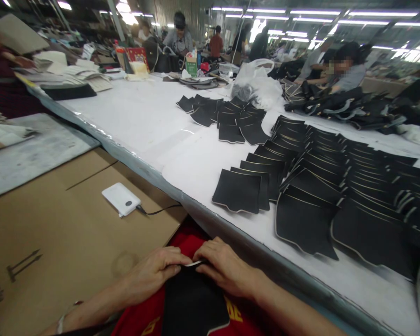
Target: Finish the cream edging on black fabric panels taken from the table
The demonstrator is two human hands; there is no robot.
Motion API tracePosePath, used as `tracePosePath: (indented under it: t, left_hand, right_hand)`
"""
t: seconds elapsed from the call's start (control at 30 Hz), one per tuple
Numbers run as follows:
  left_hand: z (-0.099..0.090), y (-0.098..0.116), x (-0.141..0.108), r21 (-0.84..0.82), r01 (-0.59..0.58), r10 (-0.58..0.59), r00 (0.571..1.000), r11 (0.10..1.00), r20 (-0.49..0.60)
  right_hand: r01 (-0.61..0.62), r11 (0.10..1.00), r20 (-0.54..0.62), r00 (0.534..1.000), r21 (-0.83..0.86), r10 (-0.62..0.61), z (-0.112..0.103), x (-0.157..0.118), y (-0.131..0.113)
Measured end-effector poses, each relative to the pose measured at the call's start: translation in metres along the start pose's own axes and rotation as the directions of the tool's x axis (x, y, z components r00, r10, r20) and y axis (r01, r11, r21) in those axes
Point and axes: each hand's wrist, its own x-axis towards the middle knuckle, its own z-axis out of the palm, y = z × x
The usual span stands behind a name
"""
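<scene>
A black leather-like panel (196, 303) with a pale edge lies over red cloth with yellow letters (234, 311) at my lap. My left hand (157, 268) pinches the panel's top edge between thumb and fingers. Close beside it, my right hand (227, 266) grips the same edge from the other side. A short strip of the pale edge (195, 263) shows between the two hands. The fingertips partly cover the top of the panel.
Rows of similar black panels (308, 219) overlap on the white table (143, 126) to the right. A white power bank (121, 198) with a cable rests on cardboard (66, 233) at left. A plastic bag (257, 86) and several people stand farther back.
</scene>
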Motion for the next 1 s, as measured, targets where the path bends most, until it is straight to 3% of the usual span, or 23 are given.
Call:
tracePosePath:
  t: [0.3,0.57,0.7,0.8,1.0]
  left_hand:
    - [-0.001,0.013,0.006,0.06,-0.03,0.029,0.999,0.998,0.022]
    - [0.004,0.026,0.01,-0.082,0.005,-0.008,0.999,0.997,-0.04]
    - [0.004,0.022,0.007,-0.126,0.025,-0.029,0.999,0.992,-0.03]
    - [0.004,0.014,0.003,-0.143,0.044,-0.049,0.998,0.989,-0.034]
    - [-0.004,0.001,-0.013,-0.243,0.132,-0.136,0.991,0.961,0.001]
  right_hand:
    - [-0.087,0.987,-0.005,0.996,0.132,0.089,0.009,0.0,0.011]
    - [-0.212,0.911,0.037,0.976,0.353,0.212,0.007,-0.008,0.007]
    - [-0.282,0.884,0.066,0.958,0.374,0.277,0.0,-0.022,0.008]
    - [-0.269,0.883,0.057,0.962,0.386,0.268,-0.003,-0.028,0.006]
    - [-0.274,0.818,0.045,0.955,0.506,0.292,0.007,-0.033,0.009]
